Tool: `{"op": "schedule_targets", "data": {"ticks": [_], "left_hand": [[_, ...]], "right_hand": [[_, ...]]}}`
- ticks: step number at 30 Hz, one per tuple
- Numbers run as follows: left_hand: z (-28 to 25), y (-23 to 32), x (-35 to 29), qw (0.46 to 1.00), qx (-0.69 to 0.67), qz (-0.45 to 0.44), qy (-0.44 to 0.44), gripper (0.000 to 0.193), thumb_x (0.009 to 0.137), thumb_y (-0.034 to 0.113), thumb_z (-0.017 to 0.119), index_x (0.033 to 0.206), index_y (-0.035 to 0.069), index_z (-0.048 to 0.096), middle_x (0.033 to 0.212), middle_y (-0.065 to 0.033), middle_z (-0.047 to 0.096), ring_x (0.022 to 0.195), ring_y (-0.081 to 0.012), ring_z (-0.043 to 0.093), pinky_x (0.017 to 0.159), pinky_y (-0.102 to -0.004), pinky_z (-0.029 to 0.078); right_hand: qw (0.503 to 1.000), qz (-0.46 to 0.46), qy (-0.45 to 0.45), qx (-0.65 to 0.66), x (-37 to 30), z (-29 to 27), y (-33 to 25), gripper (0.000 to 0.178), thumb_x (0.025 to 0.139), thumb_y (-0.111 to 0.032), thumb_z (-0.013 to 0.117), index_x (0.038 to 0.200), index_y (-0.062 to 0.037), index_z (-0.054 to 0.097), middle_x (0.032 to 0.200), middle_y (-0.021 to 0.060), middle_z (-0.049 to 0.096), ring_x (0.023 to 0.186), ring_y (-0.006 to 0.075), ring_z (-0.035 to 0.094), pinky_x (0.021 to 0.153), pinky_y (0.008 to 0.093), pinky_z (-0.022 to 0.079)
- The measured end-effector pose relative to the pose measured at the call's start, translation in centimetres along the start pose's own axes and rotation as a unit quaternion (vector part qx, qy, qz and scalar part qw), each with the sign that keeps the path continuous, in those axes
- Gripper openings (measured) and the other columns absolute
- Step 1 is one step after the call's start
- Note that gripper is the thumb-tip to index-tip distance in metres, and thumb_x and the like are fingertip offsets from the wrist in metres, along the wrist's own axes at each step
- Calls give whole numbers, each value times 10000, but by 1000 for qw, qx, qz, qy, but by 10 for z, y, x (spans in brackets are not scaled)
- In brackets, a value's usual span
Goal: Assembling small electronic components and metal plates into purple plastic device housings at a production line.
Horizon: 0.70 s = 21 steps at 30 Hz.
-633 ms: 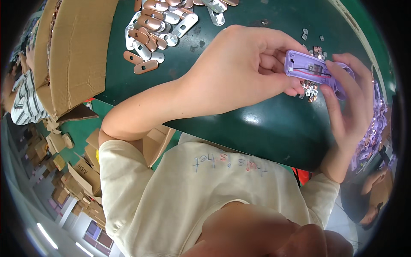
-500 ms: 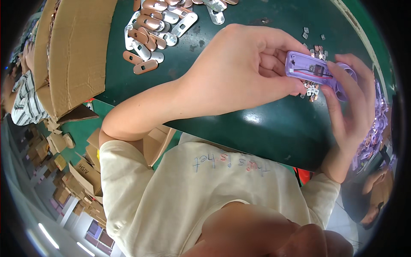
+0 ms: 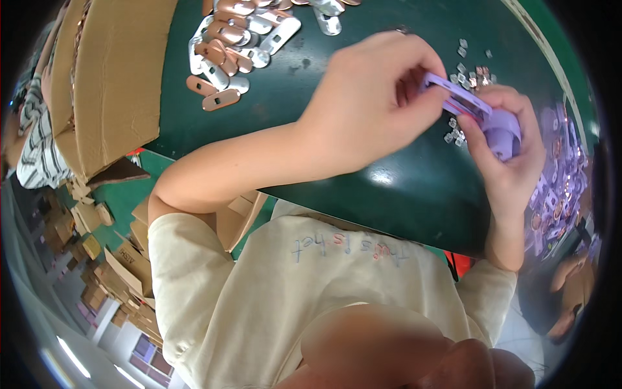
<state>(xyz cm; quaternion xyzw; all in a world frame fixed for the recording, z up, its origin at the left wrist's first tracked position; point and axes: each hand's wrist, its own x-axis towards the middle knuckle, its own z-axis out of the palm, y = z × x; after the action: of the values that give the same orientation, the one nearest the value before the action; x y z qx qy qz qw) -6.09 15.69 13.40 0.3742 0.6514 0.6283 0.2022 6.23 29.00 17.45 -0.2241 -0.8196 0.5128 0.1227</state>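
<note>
Your left hand point(image 3: 369, 113) pinches the far end of a purple casing point(image 3: 459, 93) between thumb and fingers. Your right hand point(image 3: 510, 178) grips its round end point(image 3: 506, 133), fingers curled about it, thumb against the near side. Casing is up off the green table point(image 3: 389, 207), between your two hands, tilted nearly edge-on.

Progress, as far as shown: casing doesn't look closed; a dark gap runs along it with a bit of red inside, likely wire. Inside mostly turned away, so can't tell what's seated in there. No metal plate visible on it from this angle; the hidden side can't be checked.

Small clear pieces point(image 3: 455, 135) and coppery bits point(image 3: 481, 76) lie loose on the table, near and partly behind your hands. Copper and silver oval plates point(image 3: 227, 52) sit loose in a pile at upper left, well apart from both hands. Heap of purple parts point(image 3: 564, 175) at your right; finished or not, can't tell. Cardboard box point(image 3: 126, 71) at your left.
</note>
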Motion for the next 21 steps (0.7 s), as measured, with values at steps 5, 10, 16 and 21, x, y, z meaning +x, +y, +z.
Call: {"op": "schedule_targets", "data": {"ticks": [5, 10, 16, 21], "left_hand": [[-2, -3, 7, 995, -9, -71, -73, 166, 812, 118, 647, 878, -22, 585, 769, -47, 601, 625, -82, 561, 560, -202, 458], [-49, 12, 45, 913, 351, 194, -76, 514, 772, 346, 671, 1041, -68, 528, 896, -239, 599, 807, -295, 626, 727, -346, 491], [-84, 7, 62, 851, 481, -89, -190, 233, 792, 168, 668, 934, -4, 604, 824, -105, 619, 771, -202, 621, 700, -279, 484], [-62, 8, 56, 908, 379, 87, -155, 94, 717, 79, 638, 738, -8, 609, 760, -157, 603, 785, -331, 583, 719, -385, 449]], "right_hand": [[995, 18, -71, -60, 21, -20, 4, 293, 712, -64, 720, 940, -21, 541, 836, 9, 563, 716, 56, 518, 625, 171, 407], [998, 62, 16, -15, 173, -101, 56, 295, 764, -201, 689, 985, -40, 579, 785, -10, 547, 701, 57, 510, 646, 203, 412], [937, 240, 108, -230, 252, -127, 61, 667, 780, -407, 651, 1269, -7, 437, 1063, 194, 600, 864, 291, 591, 821, 336, 473], [924, -98, 44, -366, 154, -80, 20, 152, 759, -130, 626, 782, 20, 625, 771, 147, 623, 728, 238, 602, 674, 316, 470]]}}
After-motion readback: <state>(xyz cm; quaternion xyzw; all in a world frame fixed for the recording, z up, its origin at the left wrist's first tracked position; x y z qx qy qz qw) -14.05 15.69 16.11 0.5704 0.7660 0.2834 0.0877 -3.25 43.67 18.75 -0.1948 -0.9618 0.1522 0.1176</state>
